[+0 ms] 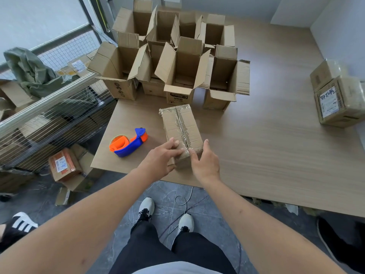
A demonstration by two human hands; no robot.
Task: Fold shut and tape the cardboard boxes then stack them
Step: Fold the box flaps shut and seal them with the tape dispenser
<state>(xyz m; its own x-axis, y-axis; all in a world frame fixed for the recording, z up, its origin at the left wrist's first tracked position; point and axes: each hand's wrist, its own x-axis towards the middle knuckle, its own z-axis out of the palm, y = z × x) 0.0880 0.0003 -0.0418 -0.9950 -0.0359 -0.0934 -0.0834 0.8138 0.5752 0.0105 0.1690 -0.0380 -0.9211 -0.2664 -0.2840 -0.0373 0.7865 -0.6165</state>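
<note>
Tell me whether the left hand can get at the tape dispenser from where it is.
Probably yes. The left hand rests on the near end of the taped box, and the tape dispenser lies just to its left on bare table, with nothing between them.

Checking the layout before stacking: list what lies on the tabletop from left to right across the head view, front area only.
tape dispenser → left hand → taped box → right hand → stacked sealed boxes at the table's far right.
</note>
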